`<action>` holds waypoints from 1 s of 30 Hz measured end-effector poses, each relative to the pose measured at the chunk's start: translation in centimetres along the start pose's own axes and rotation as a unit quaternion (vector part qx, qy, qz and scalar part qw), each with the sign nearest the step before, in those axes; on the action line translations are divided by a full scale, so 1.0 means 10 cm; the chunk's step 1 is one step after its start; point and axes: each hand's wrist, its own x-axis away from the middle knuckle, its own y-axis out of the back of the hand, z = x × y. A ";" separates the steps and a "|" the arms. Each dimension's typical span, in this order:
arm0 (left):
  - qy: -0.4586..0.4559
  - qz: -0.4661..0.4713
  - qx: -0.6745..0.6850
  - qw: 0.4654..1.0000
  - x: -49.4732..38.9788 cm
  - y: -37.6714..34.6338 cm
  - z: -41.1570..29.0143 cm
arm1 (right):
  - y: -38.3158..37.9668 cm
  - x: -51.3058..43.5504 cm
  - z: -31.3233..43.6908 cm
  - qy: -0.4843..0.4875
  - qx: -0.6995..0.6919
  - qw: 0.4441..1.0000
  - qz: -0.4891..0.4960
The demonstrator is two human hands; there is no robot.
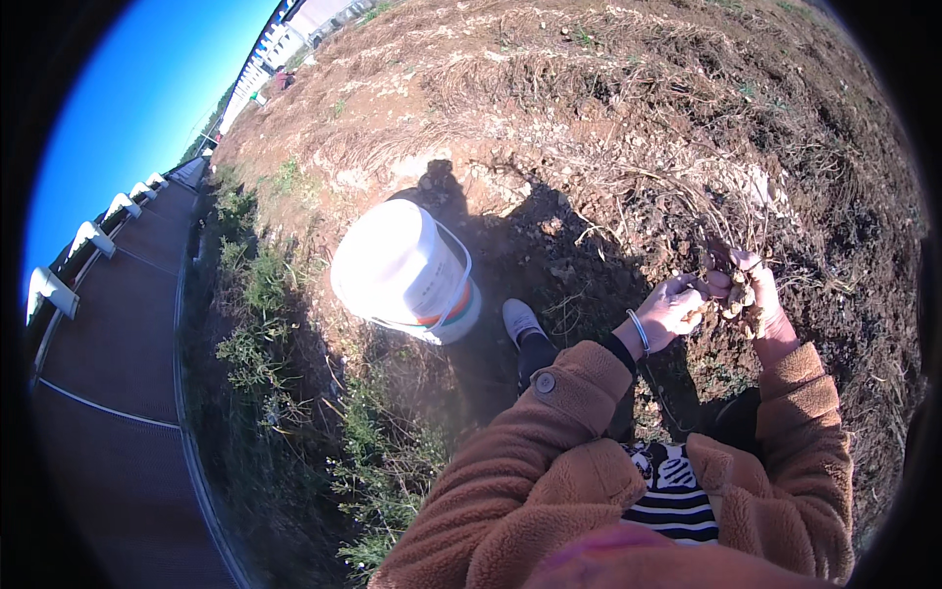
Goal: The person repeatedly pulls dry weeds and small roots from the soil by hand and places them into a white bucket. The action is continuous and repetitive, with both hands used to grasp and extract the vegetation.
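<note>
My right hand (762, 283) grips a dried peanut plant at its root end, where a cluster of peanut pods (736, 298) hangs below the fingers. From the left, my left hand (673, 309), with a bracelet at the wrist, reaches the cluster; its bent fingers close on pods at the edge of it. The dry stems (725, 213) run up and away from the hands onto the ground. A white plastic bucket (401, 265) with a wire handle stands on the soil to the left of my feet; what it holds cannot be seen.
Dry vines (625, 81) cover the uneven soil ahead and to the right. Green weeds (257, 353) grow along the left edge, beside a brown paved strip (110, 353) with white posts. Far off at the upper left, a person (283, 78) is low to the ground.
</note>
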 end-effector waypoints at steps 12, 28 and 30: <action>0.048 -0.071 0.055 0.995 0.04 -0.15 -0.19 | 0.26 -0.06 0.12 0.070 -0.106 0.992 -0.010; -0.066 -0.199 0.126 0.970 -0.10 -0.10 -0.11 | 0.29 -0.16 0.05 0.189 -0.039 0.976 -0.095; -0.045 -0.171 0.082 0.981 -0.10 -0.12 -0.13 | 0.28 -0.17 0.04 0.211 -0.028 0.975 -0.061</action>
